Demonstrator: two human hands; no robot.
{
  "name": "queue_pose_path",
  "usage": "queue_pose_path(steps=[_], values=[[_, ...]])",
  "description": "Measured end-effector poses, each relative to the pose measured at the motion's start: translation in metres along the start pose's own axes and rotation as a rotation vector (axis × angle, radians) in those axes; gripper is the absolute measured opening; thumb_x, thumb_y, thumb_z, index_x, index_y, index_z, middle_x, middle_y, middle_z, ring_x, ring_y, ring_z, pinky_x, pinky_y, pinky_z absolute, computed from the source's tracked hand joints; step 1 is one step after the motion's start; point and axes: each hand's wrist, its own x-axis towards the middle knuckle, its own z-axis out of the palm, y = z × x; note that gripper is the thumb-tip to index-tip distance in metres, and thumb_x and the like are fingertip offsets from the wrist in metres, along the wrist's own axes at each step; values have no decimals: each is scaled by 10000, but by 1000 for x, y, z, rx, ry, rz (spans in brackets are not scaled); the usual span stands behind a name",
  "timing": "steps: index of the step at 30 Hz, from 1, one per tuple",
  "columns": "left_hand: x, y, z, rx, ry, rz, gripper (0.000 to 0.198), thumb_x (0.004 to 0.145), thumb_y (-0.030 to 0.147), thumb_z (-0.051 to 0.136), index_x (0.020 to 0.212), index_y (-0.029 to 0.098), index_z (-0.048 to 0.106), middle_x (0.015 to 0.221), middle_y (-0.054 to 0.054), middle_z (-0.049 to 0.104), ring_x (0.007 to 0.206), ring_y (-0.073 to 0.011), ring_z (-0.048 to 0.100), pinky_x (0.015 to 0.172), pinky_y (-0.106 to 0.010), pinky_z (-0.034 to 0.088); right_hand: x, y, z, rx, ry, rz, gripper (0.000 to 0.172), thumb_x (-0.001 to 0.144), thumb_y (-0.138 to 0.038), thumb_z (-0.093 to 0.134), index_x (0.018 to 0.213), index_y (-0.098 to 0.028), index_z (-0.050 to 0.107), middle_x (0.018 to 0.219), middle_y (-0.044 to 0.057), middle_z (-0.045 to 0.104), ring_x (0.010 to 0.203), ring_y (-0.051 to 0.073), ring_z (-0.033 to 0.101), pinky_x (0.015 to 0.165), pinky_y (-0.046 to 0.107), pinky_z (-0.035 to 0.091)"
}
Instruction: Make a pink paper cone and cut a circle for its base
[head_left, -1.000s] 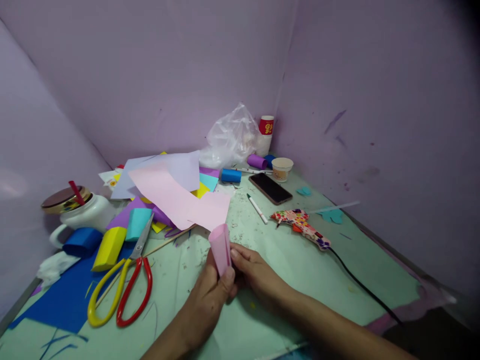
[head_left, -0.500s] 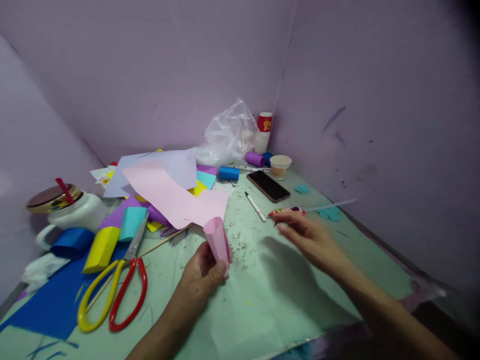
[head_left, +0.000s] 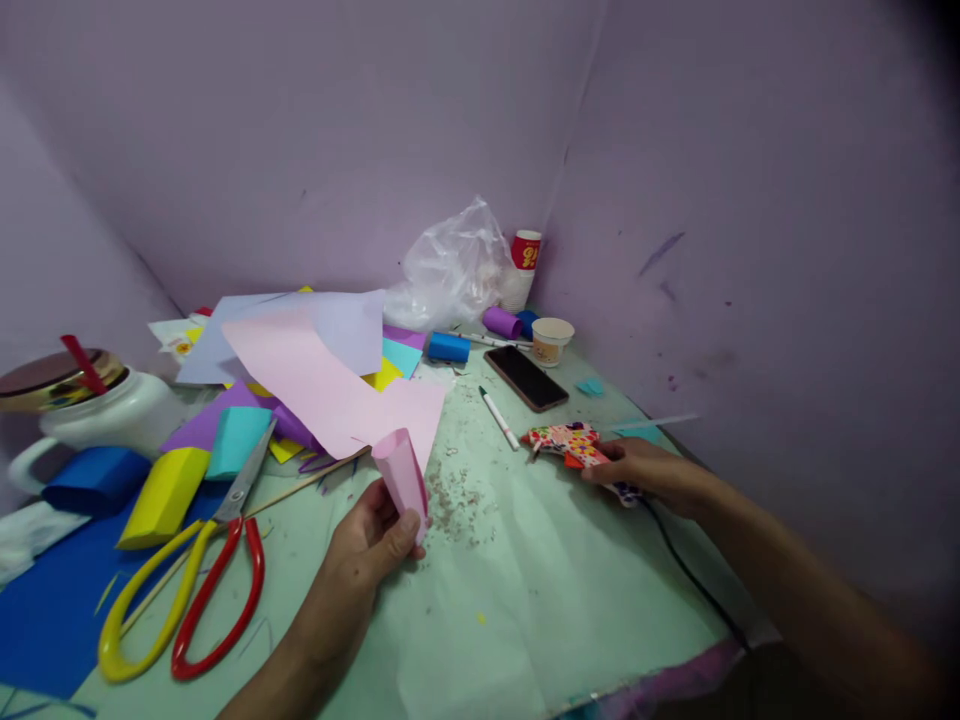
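Observation:
My left hand pinches a rolled pink paper tube by its lower end, its open end tilted up. On the right, my right hand is closed round the handle of a flower-patterned glue gun. The gun's nozzle points left, and a clear glue stick sticks out of its back. A black cord runs from the handle to the table's edge. Beyond my left hand lies a sheet of pink paper.
Scissors lie at left beside yellow, teal and blue paper tubes. A white teapot-like jar stands behind them. A marker, phone, small tub, plastic bag and stacked cups are farther back.
My right hand has moved onto the glue gun and closed round its handle. My left hand keeps hold of the pink tube. The view has shifted slightly, moving most things leftward.

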Motion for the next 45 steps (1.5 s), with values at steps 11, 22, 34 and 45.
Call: queue_pose_path(steps=[11,22,34,45], values=[[4,-3,-4,-9,32,-23,539,591,447,765,1016,148,625,914,-76,628,780,-184,573,620,-268,491,-56,-32,59,545,-172,-321,374,725,-436,654,979,-162,679,545,1,548,464,104,419,407,208,314],[10,-8,-4,95,3,26,616,611,424,755,1107,112,565,1085,-138,663,969,-271,613,726,-298,484,-69,-36,106,401,-114,-475,350,862,-368,531,1191,-273,605,996,49,679,875,244,612,771,342,493],[8,-4,-1,202,6,38,567,648,411,734,1093,118,538,1121,-138,653,1000,-261,616,807,-311,473,-71,-40,112,227,-8,-589,412,893,-310,498,1304,-309,507,1003,45,676,888,240,620,823,372,471],[7,-7,0,206,24,61,516,687,396,707,1105,140,543,1074,-112,678,959,-246,634,803,-320,480,-71,-39,114,113,33,-586,414,891,-340,496,1305,-344,509,1086,41,662,847,247,624,772,370,480]])
